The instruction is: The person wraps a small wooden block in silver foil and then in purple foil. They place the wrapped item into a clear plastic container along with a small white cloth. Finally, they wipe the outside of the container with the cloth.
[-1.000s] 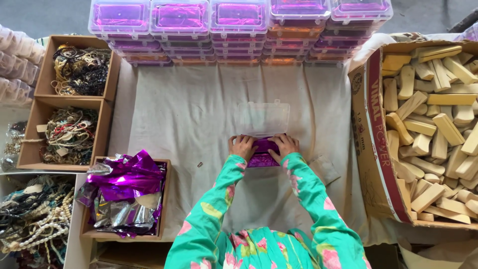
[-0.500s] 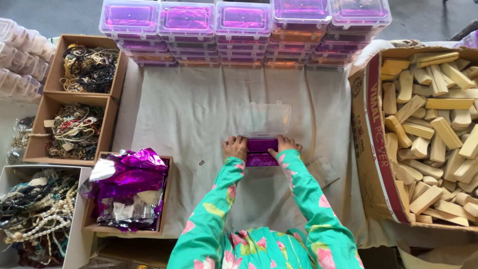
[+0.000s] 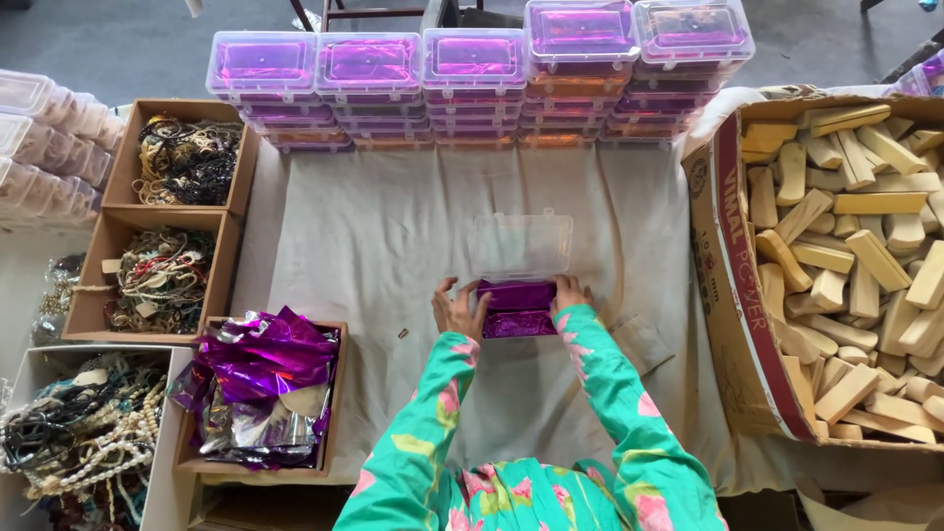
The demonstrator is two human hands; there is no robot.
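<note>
Head view: both hands at an open clear box lined with purple foil, centre of the cloth.
Left hand [image 3: 458, 310] and right hand [image 3: 571, 294] press the small box [image 3: 516, 309] from 9 and 3 o'clock, fingers closed against its sides; its lid [image 3: 521, 246] stands open toward 12. Uneven squeezing could likely crumple the foil or skew the box.

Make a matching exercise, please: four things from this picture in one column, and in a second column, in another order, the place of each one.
Things:
1. small clear box
2. wooden blocks
3. purple foil sheets
4. stacked boxes

Places:
A. in the big carton at the right edge
B. in a row along the far side of the cloth
C. between the left hand and the right hand, lid open
D. in a low cardboard tray at the near left

Pairs: 1-C, 2-A, 3-D, 4-B
</note>
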